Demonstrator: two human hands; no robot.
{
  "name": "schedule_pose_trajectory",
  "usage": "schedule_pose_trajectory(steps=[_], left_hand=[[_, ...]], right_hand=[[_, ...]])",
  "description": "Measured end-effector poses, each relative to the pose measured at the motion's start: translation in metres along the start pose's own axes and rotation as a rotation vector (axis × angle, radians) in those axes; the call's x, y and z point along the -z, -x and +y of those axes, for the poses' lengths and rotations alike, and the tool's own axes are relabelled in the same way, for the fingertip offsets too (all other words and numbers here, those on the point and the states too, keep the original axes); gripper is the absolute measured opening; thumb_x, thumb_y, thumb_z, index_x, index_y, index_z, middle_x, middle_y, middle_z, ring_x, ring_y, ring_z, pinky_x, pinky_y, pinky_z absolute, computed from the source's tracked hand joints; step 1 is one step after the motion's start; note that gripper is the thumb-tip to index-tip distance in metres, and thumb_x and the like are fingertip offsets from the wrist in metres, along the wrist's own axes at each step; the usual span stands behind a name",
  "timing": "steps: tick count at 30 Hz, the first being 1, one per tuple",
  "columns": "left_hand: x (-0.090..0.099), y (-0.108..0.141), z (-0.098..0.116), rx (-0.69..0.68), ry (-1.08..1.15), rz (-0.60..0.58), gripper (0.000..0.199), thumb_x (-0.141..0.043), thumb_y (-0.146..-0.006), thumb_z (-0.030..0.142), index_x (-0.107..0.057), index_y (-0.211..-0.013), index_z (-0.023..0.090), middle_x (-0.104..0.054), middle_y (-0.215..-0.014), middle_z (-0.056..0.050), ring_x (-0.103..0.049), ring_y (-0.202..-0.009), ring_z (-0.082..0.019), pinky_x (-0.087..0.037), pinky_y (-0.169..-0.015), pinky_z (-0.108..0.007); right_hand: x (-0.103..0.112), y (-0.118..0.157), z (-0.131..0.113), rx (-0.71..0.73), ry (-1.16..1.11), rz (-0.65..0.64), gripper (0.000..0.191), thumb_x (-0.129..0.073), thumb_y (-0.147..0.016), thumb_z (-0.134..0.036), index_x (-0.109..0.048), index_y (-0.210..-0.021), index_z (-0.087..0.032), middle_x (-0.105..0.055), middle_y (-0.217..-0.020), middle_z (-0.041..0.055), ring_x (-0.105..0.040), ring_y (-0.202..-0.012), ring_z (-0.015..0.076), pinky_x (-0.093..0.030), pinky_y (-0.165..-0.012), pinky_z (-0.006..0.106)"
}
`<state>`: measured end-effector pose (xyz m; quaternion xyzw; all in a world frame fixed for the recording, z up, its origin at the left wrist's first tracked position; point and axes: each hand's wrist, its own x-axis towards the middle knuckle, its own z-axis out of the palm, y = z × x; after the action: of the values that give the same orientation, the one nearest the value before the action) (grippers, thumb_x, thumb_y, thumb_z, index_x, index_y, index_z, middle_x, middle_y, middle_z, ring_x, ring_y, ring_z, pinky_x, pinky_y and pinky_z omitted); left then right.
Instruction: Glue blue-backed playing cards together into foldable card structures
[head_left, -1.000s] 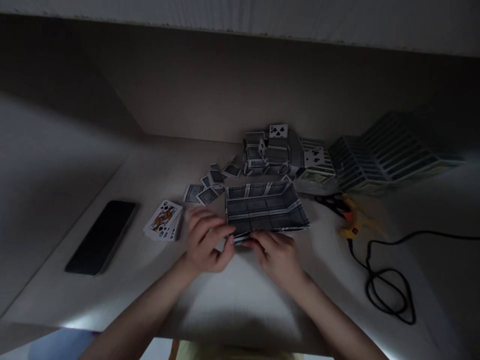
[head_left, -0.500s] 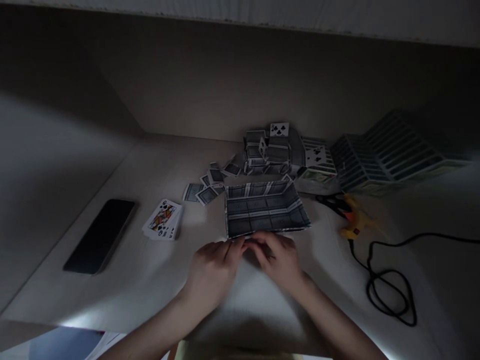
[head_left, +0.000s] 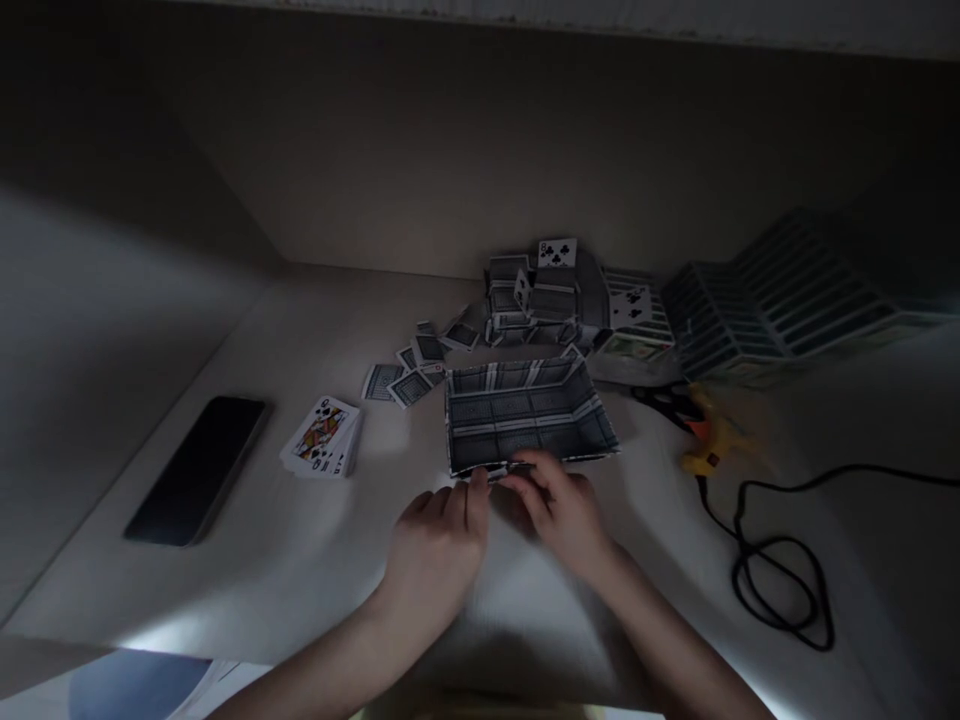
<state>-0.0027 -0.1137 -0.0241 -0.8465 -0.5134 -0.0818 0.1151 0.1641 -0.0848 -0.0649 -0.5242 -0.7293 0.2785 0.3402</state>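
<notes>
the box [head_left: 517,405] sits about midway between the back and front edges of the surface [head_left: 300,550], open top up, its near wall turned to both hands. the right hand [head_left: 559,505] pinches that wall's rim between thumb and fingers, likely to steady it, while the left hand [head_left: 444,535] curls its fingertips against the same rim, thumb hidden, so whether it pinches too i cannot tell. the phone [head_left: 196,470] lies toward the left edge, the glue gun [head_left: 709,445] toward the right, perhaps to spare the hands.
</notes>
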Motion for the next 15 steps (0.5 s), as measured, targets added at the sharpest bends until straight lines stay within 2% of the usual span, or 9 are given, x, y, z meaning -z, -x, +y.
schedule_pose_trajectory(steps=[8, 15], left_hand=[[0.001, -0.005, 0.014, 0.088, -0.102, -0.027, 0.025, -0.045, -0.083, 0.005, -0.062, -0.101, 0.007, -0.059, -0.059, -0.003, -0.056, -0.048, -0.017, -0.045, -0.045, -0.027], [0.002, -0.007, 0.021, 0.134, -0.133, -0.053, 0.032, -0.046, -0.076, 0.001, -0.062, -0.103, 0.007, -0.059, -0.059, -0.002, -0.056, -0.048, -0.016, -0.046, -0.046, -0.026]], right_hand=[[-0.002, 0.000, 0.000, -0.010, -0.051, 0.012, 0.016, -0.046, -0.091, -0.029, -0.055, -0.103, -0.023, -0.071, -0.066, -0.0011, -0.067, -0.056, 0.0142, -0.047, -0.050, 0.021], [-0.004, -0.001, 0.001, -0.031, -0.084, 0.009, 0.014, -0.046, -0.090, -0.030, -0.055, -0.099, -0.023, -0.071, -0.065, -0.0007, -0.068, -0.057, 0.0148, -0.047, -0.051, 0.021]])
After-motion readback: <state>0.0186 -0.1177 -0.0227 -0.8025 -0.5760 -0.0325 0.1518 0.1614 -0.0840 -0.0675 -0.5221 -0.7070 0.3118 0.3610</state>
